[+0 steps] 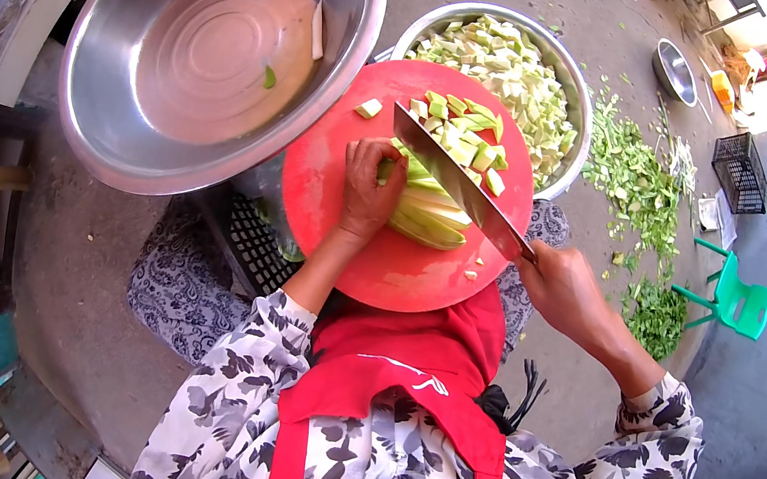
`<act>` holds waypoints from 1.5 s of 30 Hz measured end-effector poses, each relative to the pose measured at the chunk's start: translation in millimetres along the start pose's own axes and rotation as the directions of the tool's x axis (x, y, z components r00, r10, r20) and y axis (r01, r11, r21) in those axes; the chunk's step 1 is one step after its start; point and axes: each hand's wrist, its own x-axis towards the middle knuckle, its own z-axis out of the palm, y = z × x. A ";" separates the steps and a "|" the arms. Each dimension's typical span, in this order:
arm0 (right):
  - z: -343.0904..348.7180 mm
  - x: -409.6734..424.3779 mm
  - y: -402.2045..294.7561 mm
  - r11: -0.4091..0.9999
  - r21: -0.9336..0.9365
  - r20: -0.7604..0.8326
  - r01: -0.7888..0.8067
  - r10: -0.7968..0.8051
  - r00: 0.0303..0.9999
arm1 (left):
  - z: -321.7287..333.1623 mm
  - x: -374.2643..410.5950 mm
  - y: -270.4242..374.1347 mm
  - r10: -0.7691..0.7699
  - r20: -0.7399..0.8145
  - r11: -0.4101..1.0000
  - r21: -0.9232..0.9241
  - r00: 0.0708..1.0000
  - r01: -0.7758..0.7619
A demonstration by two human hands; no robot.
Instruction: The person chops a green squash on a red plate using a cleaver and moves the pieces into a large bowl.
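Note:
On a round red cutting board [324,230] lies a bundle of pale green vegetable strips [428,220], perhaps peeled stems. My left hand [369,188] presses on its left side with curled fingers. The handle of a broad-bladed kitchen knife [458,182] is in my right hand [563,281]. Its blade slants across the board, between the strips and a heap of cut pieces [472,140]; whether it touches the strips I cannot tell. One loose cube [368,108] sits near the board's left edge. Behind the board, a steel bowl [581,132] is full of similar diced pieces.
A large steel basin [93,84] stands at the left, with a white strip and a green bit inside. Under the board's left side is a black plastic crate [261,242]. Leafy scraps [630,174] cover floor at the right, near a green plastic chair [750,301] and another black crate [741,174].

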 end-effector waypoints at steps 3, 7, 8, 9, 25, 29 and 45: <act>-2.6 -7.2 -2.0 0.999 -0.046 0.037 -0.015 0.016 0.999 | 4.0 -1.0 -0.1 -0.005 -0.031 1.000 0.002 1.000 0.005; 11.2 -5.4 1.4 0.988 -0.143 0.071 -0.050 0.061 0.996 | 8.8 -3.8 -5.1 -0.003 -0.047 1.000 -0.021 0.999 0.002; 16.1 -1.0 3.9 0.989 -0.142 0.078 -0.038 0.049 0.996 | 10.7 -3.7 -6.2 -0.016 -0.048 0.999 -0.038 0.999 0.014; 20.3 7.0 6.4 0.989 -0.143 0.087 -0.028 0.041 0.995 | 12.8 -2.9 -6.6 -0.031 -0.049 0.998 -0.058 0.998 0.028; 91.3 84.0 48.8 0.996 0.066 -0.099 0.052 -0.045 0.994 | -14.6 -14.6 -0.9 0.016 0.107 0.997 -0.071 0.994 -0.009; 89.4 82.2 60.8 0.992 0.049 -0.117 0.114 -0.108 0.987 | -21.0 -16.1 2.7 -0.002 0.183 0.996 -0.091 0.983 0.019; 58.3 86.7 74.5 0.988 0.148 -0.047 0.041 -0.035 0.998 | -35.0 23.6 -33.6 -0.010 0.414 1.000 -0.004 0.910 0.013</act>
